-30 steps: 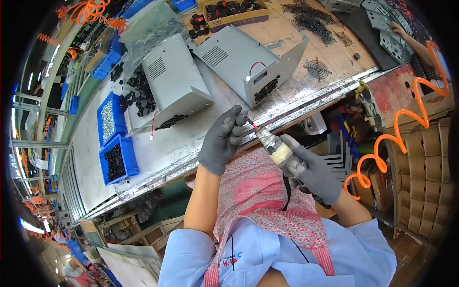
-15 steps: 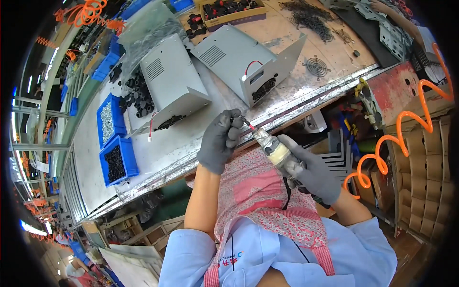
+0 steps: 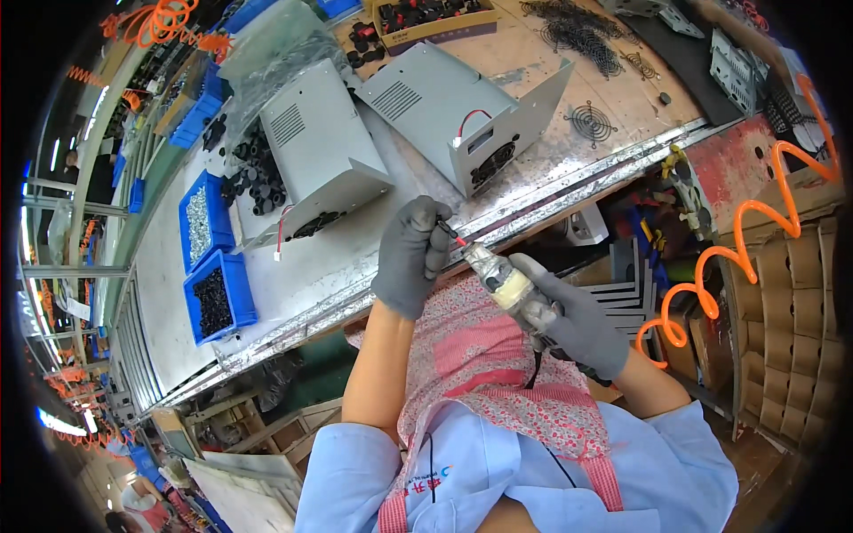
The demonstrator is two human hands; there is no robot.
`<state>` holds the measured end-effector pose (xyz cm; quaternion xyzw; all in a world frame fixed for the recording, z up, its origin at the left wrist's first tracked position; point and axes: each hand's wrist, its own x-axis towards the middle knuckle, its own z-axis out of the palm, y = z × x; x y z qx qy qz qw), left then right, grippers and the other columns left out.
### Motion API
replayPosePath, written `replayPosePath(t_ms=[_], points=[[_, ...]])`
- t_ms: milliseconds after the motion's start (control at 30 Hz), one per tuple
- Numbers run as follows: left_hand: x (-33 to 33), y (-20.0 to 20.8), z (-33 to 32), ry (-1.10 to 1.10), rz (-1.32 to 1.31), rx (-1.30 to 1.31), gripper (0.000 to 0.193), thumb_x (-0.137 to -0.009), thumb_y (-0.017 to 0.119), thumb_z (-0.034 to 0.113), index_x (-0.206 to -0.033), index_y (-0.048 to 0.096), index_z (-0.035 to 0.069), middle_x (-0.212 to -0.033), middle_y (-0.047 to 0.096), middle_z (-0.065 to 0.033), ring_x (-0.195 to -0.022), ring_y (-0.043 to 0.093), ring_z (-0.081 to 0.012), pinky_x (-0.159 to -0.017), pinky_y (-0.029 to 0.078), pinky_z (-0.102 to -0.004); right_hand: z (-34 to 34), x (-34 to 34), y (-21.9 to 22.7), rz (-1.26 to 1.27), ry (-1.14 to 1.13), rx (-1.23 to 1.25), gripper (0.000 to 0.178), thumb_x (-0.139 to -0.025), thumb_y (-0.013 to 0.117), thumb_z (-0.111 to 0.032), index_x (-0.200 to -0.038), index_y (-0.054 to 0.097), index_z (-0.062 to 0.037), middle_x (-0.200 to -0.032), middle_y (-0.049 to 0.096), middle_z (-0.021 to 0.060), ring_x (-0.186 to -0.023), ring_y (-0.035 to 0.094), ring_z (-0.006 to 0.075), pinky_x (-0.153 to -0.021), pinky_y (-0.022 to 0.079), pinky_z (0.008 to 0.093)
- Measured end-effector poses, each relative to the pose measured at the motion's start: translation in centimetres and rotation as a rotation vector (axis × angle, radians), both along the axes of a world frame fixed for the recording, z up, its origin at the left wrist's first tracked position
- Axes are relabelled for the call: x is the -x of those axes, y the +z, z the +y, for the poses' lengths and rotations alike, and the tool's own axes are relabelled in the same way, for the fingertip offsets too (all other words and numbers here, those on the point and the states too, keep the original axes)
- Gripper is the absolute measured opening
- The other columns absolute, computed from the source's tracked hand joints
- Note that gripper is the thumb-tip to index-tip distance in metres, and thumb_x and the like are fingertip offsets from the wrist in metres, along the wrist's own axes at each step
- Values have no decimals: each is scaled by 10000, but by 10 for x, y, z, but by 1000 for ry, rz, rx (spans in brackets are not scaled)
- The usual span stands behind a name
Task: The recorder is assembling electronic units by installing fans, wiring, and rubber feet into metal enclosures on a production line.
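My right hand [image 3: 582,327], in a grey glove, is wrapped round a powered screwdriver [image 3: 513,291] with pale tape on its body. Its red-collared bit points up and left, toward my left hand [image 3: 409,258]. That hand, also gloved, has its fingers pinched at the bit's tip on a small dark piece, too small to name. Beyond my hands, two grey sheet-metal housings [image 3: 311,138] [image 3: 426,93] lie on the bench, each with vent slots, an upright end plate and red wires. A black fan [image 3: 495,163] shows in the right housing's end plate.
Two blue bins [image 3: 220,213] [image 3: 243,282] hold silver and black small parts at left. Black caps [image 3: 259,178] lie beside the left housing. Wire fan guards [image 3: 589,124] rest at right, near an orange coiled hose [image 3: 706,266]. Another person's arm [image 3: 746,35] reaches in at upper right.
The screwdriver and my right hand have shifted slightly left. My left hand has risen a little, still pinched at the bit. Metal plates at the upper right have moved.
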<state>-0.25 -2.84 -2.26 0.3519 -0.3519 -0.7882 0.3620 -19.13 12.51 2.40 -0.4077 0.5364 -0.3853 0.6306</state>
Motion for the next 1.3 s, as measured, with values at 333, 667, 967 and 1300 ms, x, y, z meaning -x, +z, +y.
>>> replayPosePath(t_ms=[333,667,967,1300], points=[[6,6,0,-87,-116,64,381,-890,668,383,-968,582,19,-589,492,7,-405,353,-55,-354,235,-196,9,5,-13,-79,-59,38,596,-918,510,-228,-1471,336,-90,-1027,578,45,-676,494,73,-617,457,233],[22,-2,-20,145,-235,31,342,-995,484,289,-1137,548,-15,-664,532,-17,-425,382,-73,-372,281,-210,7,20,-27,78,-211,60,625,-919,537,-277,-1477,333,-84,-896,595,33,-594,499,47,-552,439,212],[37,27,-29,-158,-579,176,270,-1002,365,234,-1027,545,34,-614,552,-51,-410,398,-95,-385,321,-226,-3,18,-44,113,-214,49,565,-935,519,-223,-1471,363,-135,-877,589,30,-555,485,47,-511,445,211],[36,11,-35,-161,-578,257,394,-1008,377,391,-1069,585,61,-596,525,-25,-422,408,-88,-390,314,-246,-11,22,-48,166,-185,83,548,-938,502,-202,-1469,373,-152,-876,602,34,-563,475,48,-517,441,221]])
